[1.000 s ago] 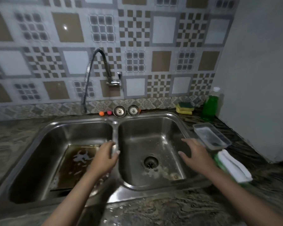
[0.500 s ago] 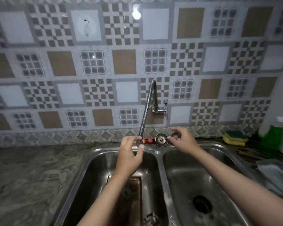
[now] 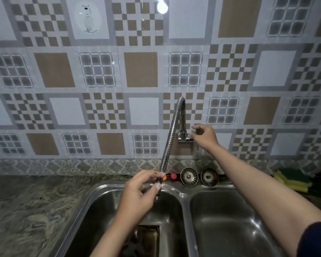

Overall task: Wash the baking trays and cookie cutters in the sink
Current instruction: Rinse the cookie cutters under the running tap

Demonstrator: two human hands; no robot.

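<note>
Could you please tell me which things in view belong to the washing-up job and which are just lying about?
In use:
- faucet hose, nozzle end held by left hand
- tap handle, right hand at it
- baking tray in left sink basin

Lying about:
- two sink strainers
- sponges
- red ball

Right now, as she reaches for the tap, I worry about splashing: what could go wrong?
1. The left hand pinches only the tip of the flexible ribbed metal faucet hose; it might whip and spray when water starts.
2. The right hand at the chrome wall tap valve could open it hard, splashing off the dark baking tray in the left basin.
</note>
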